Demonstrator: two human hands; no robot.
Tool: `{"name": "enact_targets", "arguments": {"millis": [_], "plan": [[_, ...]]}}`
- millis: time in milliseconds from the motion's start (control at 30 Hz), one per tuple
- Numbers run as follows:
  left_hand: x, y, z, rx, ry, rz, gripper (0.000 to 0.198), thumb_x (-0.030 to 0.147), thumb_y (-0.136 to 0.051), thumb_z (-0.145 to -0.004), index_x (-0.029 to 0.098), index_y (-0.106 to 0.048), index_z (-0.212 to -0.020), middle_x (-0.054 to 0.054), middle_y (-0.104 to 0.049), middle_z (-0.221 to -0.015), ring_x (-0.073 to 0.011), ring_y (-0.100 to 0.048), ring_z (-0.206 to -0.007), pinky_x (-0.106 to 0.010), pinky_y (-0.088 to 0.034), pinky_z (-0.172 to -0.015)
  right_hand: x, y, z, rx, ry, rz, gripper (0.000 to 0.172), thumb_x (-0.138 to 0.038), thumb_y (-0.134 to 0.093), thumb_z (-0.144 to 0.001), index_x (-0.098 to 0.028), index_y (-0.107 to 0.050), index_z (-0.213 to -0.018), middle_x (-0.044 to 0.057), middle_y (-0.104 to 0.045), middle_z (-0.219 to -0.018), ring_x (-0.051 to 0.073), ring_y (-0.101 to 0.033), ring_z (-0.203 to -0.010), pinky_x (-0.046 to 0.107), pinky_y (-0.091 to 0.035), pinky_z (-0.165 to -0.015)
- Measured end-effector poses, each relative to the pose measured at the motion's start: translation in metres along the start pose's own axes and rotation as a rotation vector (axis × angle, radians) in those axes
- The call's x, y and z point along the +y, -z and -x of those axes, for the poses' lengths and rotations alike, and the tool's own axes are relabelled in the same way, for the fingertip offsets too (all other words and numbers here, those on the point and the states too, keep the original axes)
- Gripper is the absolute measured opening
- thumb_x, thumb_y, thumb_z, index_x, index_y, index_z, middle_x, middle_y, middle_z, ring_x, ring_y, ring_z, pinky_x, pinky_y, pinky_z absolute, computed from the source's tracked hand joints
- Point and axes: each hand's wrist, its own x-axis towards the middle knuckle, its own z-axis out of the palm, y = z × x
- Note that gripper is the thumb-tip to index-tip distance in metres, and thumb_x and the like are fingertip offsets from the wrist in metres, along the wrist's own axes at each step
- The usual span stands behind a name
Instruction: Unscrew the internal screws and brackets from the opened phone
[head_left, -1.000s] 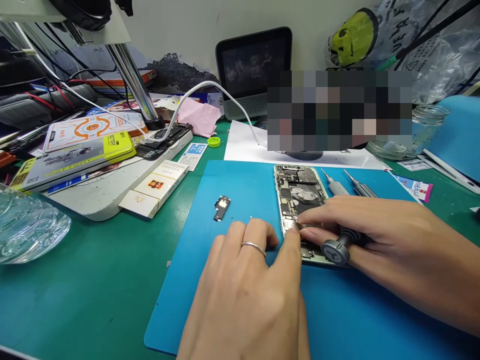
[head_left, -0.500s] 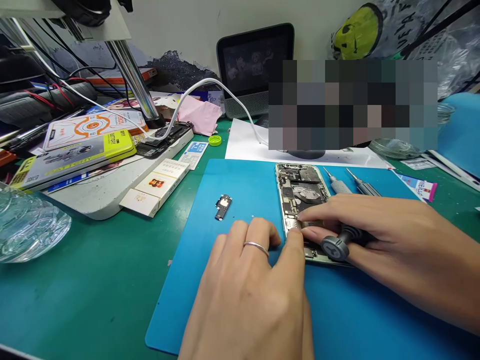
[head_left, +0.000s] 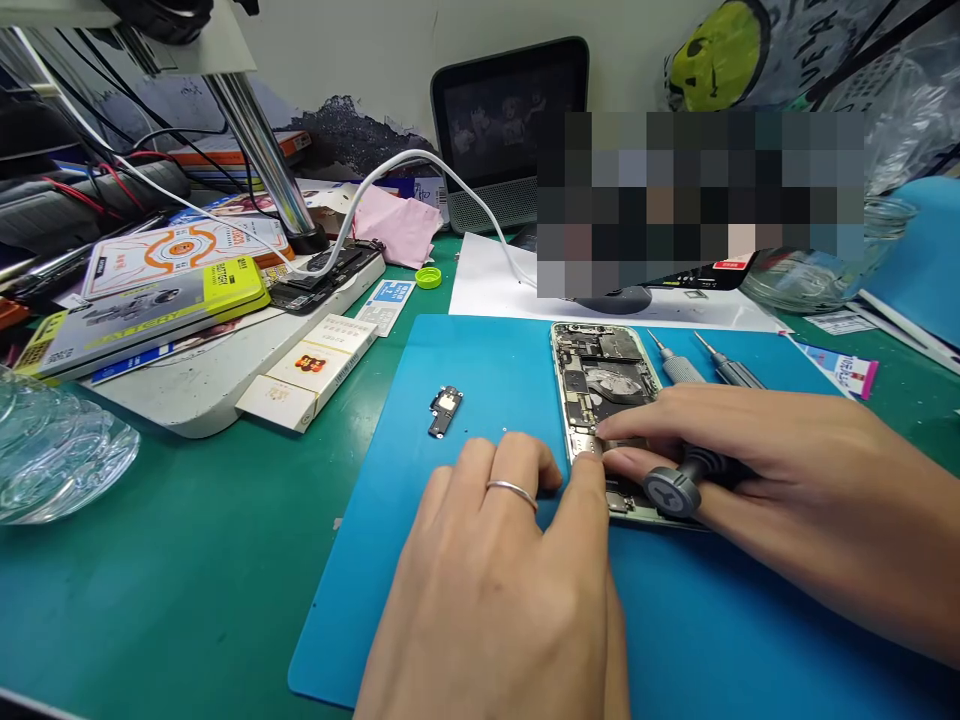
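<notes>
An opened phone (head_left: 600,375) with its circuit boards bare lies on a blue work mat (head_left: 487,360). My left hand (head_left: 502,580), a ring on one finger, rests on the mat with its fingers curled and its index fingertip pressed against the phone's left edge. My right hand (head_left: 757,460) lies over the phone's lower half, closed round a grey screwdriver (head_left: 675,488) whose round cap sticks out toward me. Its index finger reaches to the phone's inner parts beside my left fingertip. A small black loose part (head_left: 445,410) sits on the mat to the left.
Two more screwdrivers (head_left: 701,365) lie right of the phone. A white box (head_left: 307,372), a yellow-edged battery case (head_left: 142,315) and another opened phone (head_left: 322,275) crowd a white stand base at left. A glass dish (head_left: 52,450) is far left, a small screen (head_left: 506,130) behind.
Both hands stay on the phone; the view has shifted slightly and my right fingers have edged a little along the phone's inside.
</notes>
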Motion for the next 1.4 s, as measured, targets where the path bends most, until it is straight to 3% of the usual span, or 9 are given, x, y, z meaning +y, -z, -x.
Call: {"name": "enact_targets", "arguments": {"millis": [67,267,567,800,900,1067,1400], "plan": [[0.0004,0.0001,0.0004,0.01,0.008,-0.003,0.063,0.013,-0.046,-0.116,0.024,-0.09,-0.159,-0.007,-0.082,-0.119,-0.0314,-0.077,-0.096,-0.062,-0.071,-0.096,-0.0002,0.0004,0.0011,-0.006,0.002,0.013,0.036,-0.013,-0.056,-0.108,-0.033,-0.085,-0.111,-0.005,-0.101,-0.107,0.017,-0.097,-0.085,0.028,-0.072,-0.068],[0.0012,0.0009,0.0008,0.002,0.017,-0.002,0.062,0.012,-0.048,-0.115,0.024,-0.09,-0.158,-0.008,-0.084,-0.12,-0.0314,-0.078,-0.098,-0.062,-0.07,-0.102,-0.001,-0.0013,0.0041,0.001,-0.002,0.029,0.037,-0.012,-0.056,-0.104,-0.033,-0.085,-0.111,-0.005,-0.101,-0.106,0.018,-0.098,-0.085,0.029,-0.072,-0.069],[0.001,0.0,0.0003,0.03,0.015,0.003,0.059,0.013,-0.043,-0.12,0.026,-0.092,-0.151,-0.006,-0.083,-0.117,-0.0309,-0.075,-0.095,-0.064,-0.069,-0.104,-0.0034,-0.0011,0.004,-0.004,-0.032,-0.041,0.033,-0.014,-0.058,-0.115,-0.032,-0.086,-0.11,-0.006,-0.099,-0.103,0.016,-0.095,-0.082,0.027,-0.07,-0.069],[0.0023,-0.001,-0.0003,0.017,0.023,0.005,0.059,0.011,-0.046,-0.119,0.028,-0.09,-0.153,-0.007,-0.084,-0.121,-0.0306,-0.076,-0.096,-0.048,-0.057,-0.069,0.0003,-0.0008,0.0036,0.005,-0.039,-0.071,0.032,-0.016,-0.06,-0.117,-0.033,-0.086,-0.109,-0.006,-0.099,-0.104,0.019,-0.095,-0.081,0.03,-0.071,-0.068],[0.0032,0.0004,-0.001,-0.003,0.031,-0.007,0.06,0.009,-0.045,-0.12,0.028,-0.09,-0.155,-0.008,-0.084,-0.122,-0.0307,-0.077,-0.097,-0.048,-0.058,-0.07,-0.0002,-0.0014,0.0019,-0.006,-0.063,-0.089,0.031,-0.016,-0.063,-0.116,-0.031,-0.089,-0.11,-0.004,-0.1,-0.104,0.021,-0.095,-0.082,0.031,-0.071,-0.07],[0.0025,0.002,-0.0011,-0.02,0.028,-0.004,0.057,0.012,-0.046,-0.122,0.027,-0.09,-0.154,-0.008,-0.085,-0.12,-0.0309,-0.077,-0.099,-0.052,-0.068,-0.085,-0.0041,0.0008,-0.0015,-0.01,-0.064,-0.086,0.035,-0.018,-0.06,-0.119,-0.029,-0.091,-0.108,-0.002,-0.1,-0.104,0.022,-0.097,-0.083,0.032,-0.073,-0.069],[0.0018,0.0003,-0.0008,-0.029,0.02,-0.012,0.057,0.014,-0.047,-0.119,0.028,-0.089,-0.155,-0.007,-0.083,-0.12,-0.0322,-0.077,-0.097,-0.051,-0.062,-0.072,-0.0032,0.0038,0.0026,-0.02,-0.042,-0.031,0.038,-0.014,-0.057,-0.117,-0.027,-0.091,-0.11,-0.003,-0.101,-0.106,0.018,-0.098,-0.088,0.029,-0.073,-0.073]]}}
